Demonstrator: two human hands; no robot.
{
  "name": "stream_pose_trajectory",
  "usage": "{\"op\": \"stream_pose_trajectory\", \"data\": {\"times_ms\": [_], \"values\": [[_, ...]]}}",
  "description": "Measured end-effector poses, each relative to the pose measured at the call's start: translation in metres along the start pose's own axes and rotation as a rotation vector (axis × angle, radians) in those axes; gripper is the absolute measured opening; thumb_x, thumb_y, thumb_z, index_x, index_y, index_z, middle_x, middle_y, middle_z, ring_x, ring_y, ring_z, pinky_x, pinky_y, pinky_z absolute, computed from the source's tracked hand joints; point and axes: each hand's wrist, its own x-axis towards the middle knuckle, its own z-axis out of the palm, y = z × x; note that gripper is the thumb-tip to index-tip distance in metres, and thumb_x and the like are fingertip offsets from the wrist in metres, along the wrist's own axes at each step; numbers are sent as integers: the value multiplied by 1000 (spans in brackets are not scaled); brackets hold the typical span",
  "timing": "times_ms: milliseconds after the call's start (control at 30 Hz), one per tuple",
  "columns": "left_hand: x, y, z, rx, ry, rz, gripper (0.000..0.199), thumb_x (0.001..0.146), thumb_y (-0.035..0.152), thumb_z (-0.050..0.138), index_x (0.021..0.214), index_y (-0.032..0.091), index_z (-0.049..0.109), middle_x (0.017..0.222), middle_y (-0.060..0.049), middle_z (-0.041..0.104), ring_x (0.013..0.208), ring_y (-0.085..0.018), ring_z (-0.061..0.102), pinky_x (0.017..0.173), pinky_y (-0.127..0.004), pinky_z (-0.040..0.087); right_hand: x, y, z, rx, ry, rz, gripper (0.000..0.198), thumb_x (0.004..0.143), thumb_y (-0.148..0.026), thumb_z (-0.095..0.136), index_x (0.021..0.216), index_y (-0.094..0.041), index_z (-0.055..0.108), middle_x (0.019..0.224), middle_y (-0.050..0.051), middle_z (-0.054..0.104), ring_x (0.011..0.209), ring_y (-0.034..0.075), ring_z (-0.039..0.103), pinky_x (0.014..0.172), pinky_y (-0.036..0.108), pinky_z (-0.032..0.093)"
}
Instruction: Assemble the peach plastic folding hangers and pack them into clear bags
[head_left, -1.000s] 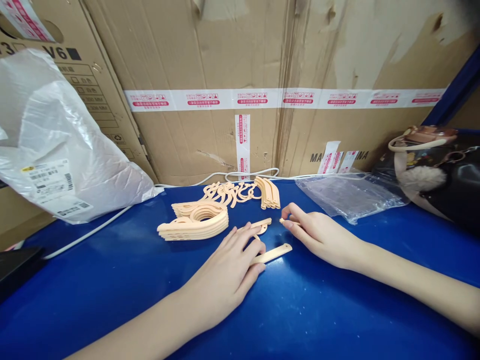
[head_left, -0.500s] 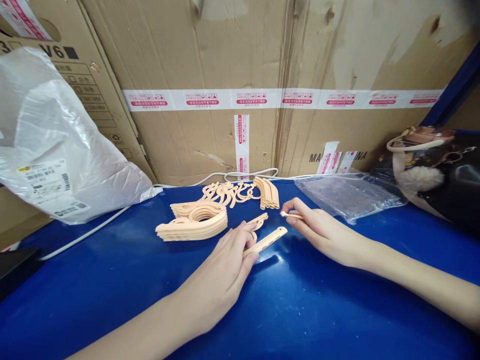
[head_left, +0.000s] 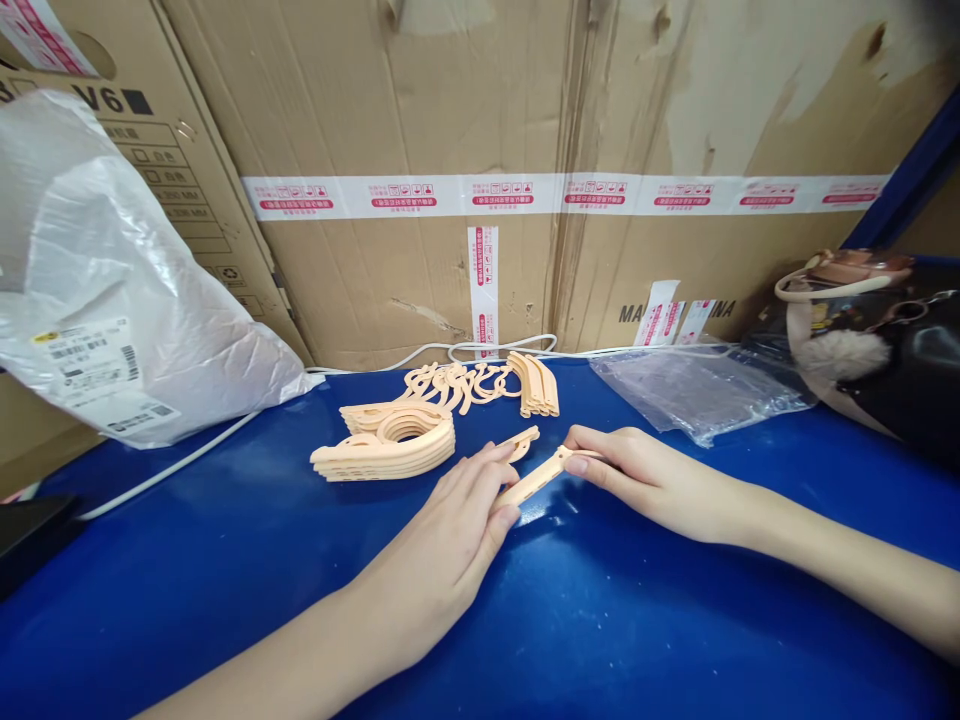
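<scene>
My left hand (head_left: 466, 525) is closed around a beige plastic hanger body (head_left: 534, 478), thumb at the near edge and fingers over the top. My right hand (head_left: 637, 470) pinches a slim beige hanger arm, mostly hidden by the fingers, against the body's right end. The two pieces meet at the fingertips; whether they are joined I cannot tell. Left of my hands lies a stack of similar hanger bodies (head_left: 390, 462). Behind it are several loose hanger hooks (head_left: 450, 385) and a small pile of curved hanger arms (head_left: 534, 385).
The blue table (head_left: 637, 620) runs back to a large cardboard box (head_left: 405, 270). A white plastic mailer bag (head_left: 135, 290) stands at left, with a white cable (head_left: 172, 475) below. A clear plastic bag (head_left: 697, 390) and a dark bag (head_left: 907, 370) lie at right.
My right hand has moved slightly left and down, bringing the hanger arm from a gap away to the right end of the hanger body. My left hand has barely moved.
</scene>
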Motion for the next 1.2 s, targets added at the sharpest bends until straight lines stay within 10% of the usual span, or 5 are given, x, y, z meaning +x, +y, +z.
{"op": "stream_pose_trajectory", "data": {"times_ms": [633, 1200], "values": [[-1, -2, 0, 17, -10, 5, 28, 104, 37, 27, 112, 27, 51, 151, 1, 32, 144, -19, 22, 119, -42, 25, -3, 5, 4, -518, 86, -130, 42, 103, -43, 17, 80, -21, 45, 68, 0, 57, 54, 16, 55, 51, 26, 32], [-1, -3, 2, -8, -9, 7, 30, 104, 37, 26, 115, 26, 52, 151, -1, 34, 143, -21, 24, 119, -45, 25, -3, 4, 3, -492, 62, -134, 44, 103, -42, 18, 79, -20, 48, 68, 1, 58, 53, 14, 54, 51, 26, 31]]}}
